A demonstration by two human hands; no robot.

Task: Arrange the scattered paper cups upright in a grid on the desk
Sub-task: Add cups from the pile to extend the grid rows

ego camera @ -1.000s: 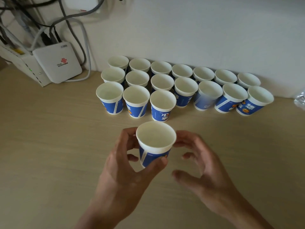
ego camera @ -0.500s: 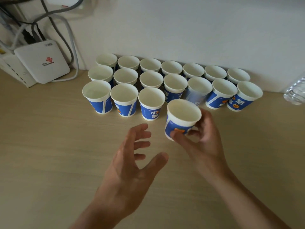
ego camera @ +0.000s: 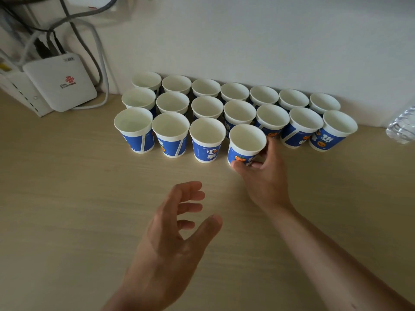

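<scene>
Several blue-and-white paper cups [ego camera: 173, 103] stand upright in three rows against the white wall on the wooden desk [ego camera: 67, 209]. My right hand [ego camera: 262, 173] grips one more upright cup [ego camera: 246, 143] by its lower side. That cup stands fourth from the left in the front row, right beside the third front cup [ego camera: 207, 140]. My left hand [ego camera: 173, 232] hovers over the desk nearer to me, fingers spread and relaxed, holding nothing.
A white router [ego camera: 60, 83] with grey cables [ego camera: 98, 52] leans on the wall at the back left. Part of a clear plastic bottle [ego camera: 402, 126] lies at the right edge. Bare desk surface spreads in front of the cups.
The cup passed from my left hand to my right. My right hand carried it forward into the front row. My left hand let go and drew back.
</scene>
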